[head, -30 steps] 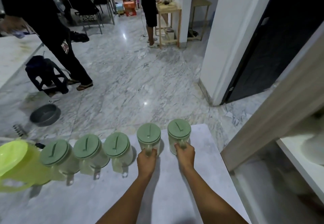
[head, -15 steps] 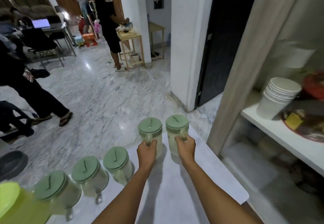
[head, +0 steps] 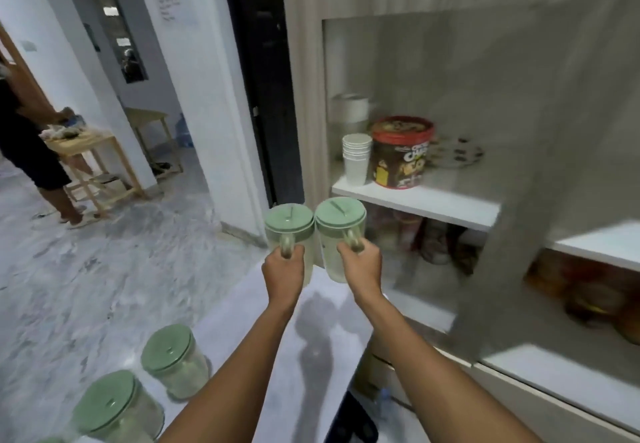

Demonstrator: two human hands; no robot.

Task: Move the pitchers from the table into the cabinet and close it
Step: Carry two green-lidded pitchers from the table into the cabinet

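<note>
Two clear pitchers with green lids hang in the air above the white table's (head: 242, 307) far end. My left hand (head: 283, 271) grips the handle of the left pitcher (head: 290, 226). My right hand (head: 362, 266) grips the handle of the right pitcher (head: 341, 220). Both pitchers are upright, side by side, in front of the open cabinet (head: 415, 200). Two more green-lidded pitchers, one (head: 175, 359) nearer the middle and one (head: 114, 408) at the lower left, stand on the table.
On the cabinet's white shelf (head: 433, 201) stand a stack of white cups (head: 356, 158) and a red-lidded tub (head: 401, 151); blurred items lie below. A grey cabinet panel (head: 512, 234) stands to the right. A person (head: 27, 151) stands by a wooden table at the far left.
Both hands have lifted their pitchers off the table and carried them right, towards the cabinet. My view has swung right, so the cabinet's shelves now fill the right side.
</note>
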